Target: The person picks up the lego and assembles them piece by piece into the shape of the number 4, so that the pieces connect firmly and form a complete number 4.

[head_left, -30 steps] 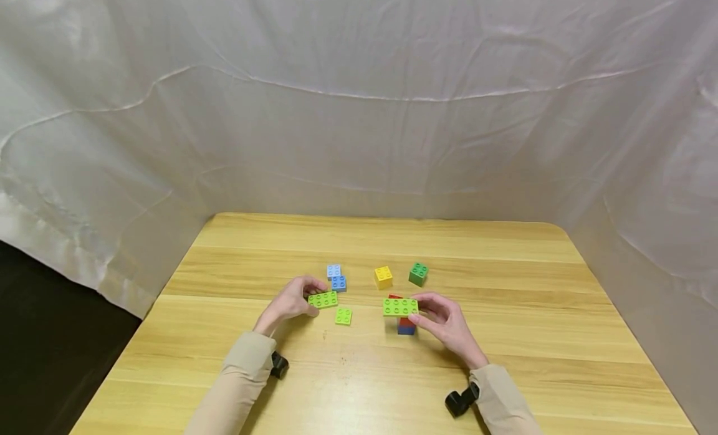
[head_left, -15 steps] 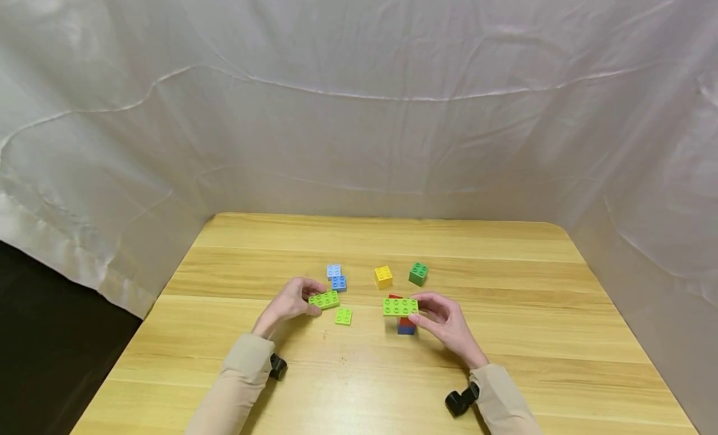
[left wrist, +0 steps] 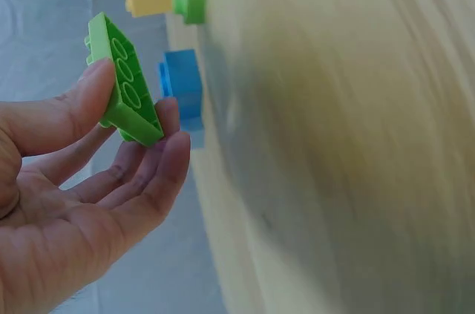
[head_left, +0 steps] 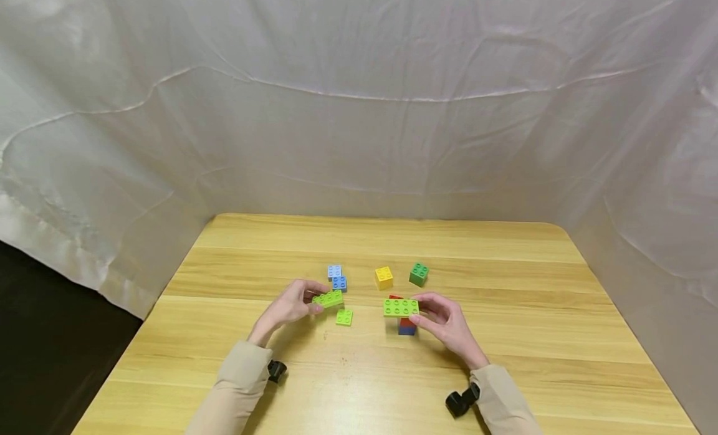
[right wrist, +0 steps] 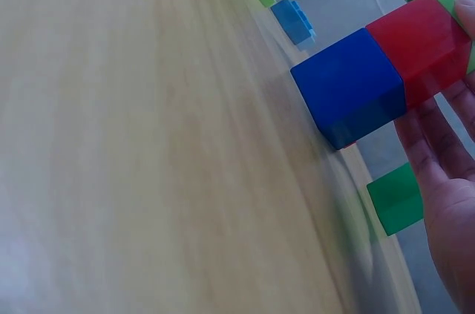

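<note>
My left hand (head_left: 290, 302) pinches a lime green eight-stud toy brick (head_left: 330, 299) off the table; the left wrist view shows its hollow underside, tilted. At right, my right hand (head_left: 445, 325) grips a second lime green eight-stud brick (head_left: 401, 308) by its right end. Beneath that brick are a red brick (right wrist: 423, 48) and a dark blue brick (right wrist: 352, 85), joined in a stack, with the right fingertips against it. Another red piece (head_left: 395, 296) shows behind, mostly hidden. Between the hands lies a small lime green four-stud brick (head_left: 344, 317).
A light blue brick (head_left: 334, 272) and a mid-blue brick (head_left: 339, 283) touch beyond the left hand. Farther right stand a yellow brick (head_left: 384, 277) and a dark green brick (head_left: 418, 273). Pale curtains (head_left: 359, 142) surround the wooden table (head_left: 505, 267) at the back and sides.
The left hand has lifted its lime green brick, tilting it and shifting it slightly right. My right hand and its stack have stayed in place.
</note>
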The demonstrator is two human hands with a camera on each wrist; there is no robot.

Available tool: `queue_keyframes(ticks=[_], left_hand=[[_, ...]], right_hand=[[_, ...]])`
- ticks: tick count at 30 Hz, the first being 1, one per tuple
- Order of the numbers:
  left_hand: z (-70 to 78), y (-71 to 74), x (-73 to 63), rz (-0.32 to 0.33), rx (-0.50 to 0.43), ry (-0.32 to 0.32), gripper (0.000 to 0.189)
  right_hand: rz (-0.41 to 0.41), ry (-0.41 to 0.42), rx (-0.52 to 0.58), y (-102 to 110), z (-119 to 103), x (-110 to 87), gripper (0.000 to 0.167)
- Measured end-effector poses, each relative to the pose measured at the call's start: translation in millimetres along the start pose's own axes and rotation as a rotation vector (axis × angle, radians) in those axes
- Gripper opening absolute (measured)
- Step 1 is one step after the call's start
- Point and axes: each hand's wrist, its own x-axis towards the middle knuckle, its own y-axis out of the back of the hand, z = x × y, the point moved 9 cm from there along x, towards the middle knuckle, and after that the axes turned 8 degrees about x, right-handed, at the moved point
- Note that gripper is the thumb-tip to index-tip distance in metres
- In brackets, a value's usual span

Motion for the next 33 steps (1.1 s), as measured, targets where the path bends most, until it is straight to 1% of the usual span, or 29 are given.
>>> queue_keyframes(ticks=[2, 4, 6, 8, 11, 13, 18, 21, 25, 27, 33], left_hand=[[5.7, -1.8, -2.0, -0.009, -0.015, -0.009, 0.044], [12.0, -2.7, -3.8, -0.003, -0.011, -0.021, 0.043], [18.6, -2.9, -5.2, 0.010, 0.007, -0.041, 0.043], [25.5, -3.3, -6.2, 0.020, 0.003, -0.073, 0.043], [32.1, -3.5, -6.3, 0.036, -0.061, -0.098, 0.041], [34.2, -3.1, -6.1, 0.058, -0.133, -0.092, 0.041], [36.3, -2.8, -5.7, 0.143, -0.278, -0.039, 0.041], [41.7, -4.4, -5.2, 0.172, -0.321, -0.054, 0.039], [52.6, -8.6, -5.2, 0.168, -0.367, -0.094, 0.038], [57.4, -11.7, -5.1, 0.158, -0.387, -0.103, 0.037], [68.8, -21.6, -3.1, 0.152, -0.358, -0.130, 0.035]], right_hand=[[0.001, -0.001, 0.002, 0.0, 0.4, -0.1, 0.035], [0.002, -0.002, -0.001, 0.2, 0.7, -0.1, 0.035], [0.002, -0.005, -0.002, 0.1, 0.9, 0.1, 0.035], [0.002, -0.006, -0.004, 0.2, 1.2, 0.1, 0.035], [0.002, -0.008, -0.003, 0.3, 1.5, 0.2, 0.035], [0.003, -0.012, -0.003, 0.5, 1.9, 0.2, 0.035], [0.002, -0.005, -0.002, 0.3, 1.5, 0.1, 0.035], [0.003, 0.003, -0.003, 0.0, 0.7, -0.1, 0.035], [0.007, -0.002, -0.007, 0.4, 0.6, -0.1, 0.036], [0.010, -0.009, -0.007, 0.7, 0.9, -0.1, 0.036], [0.015, -0.012, -0.013, 1.1, 1.0, -0.5, 0.035]])
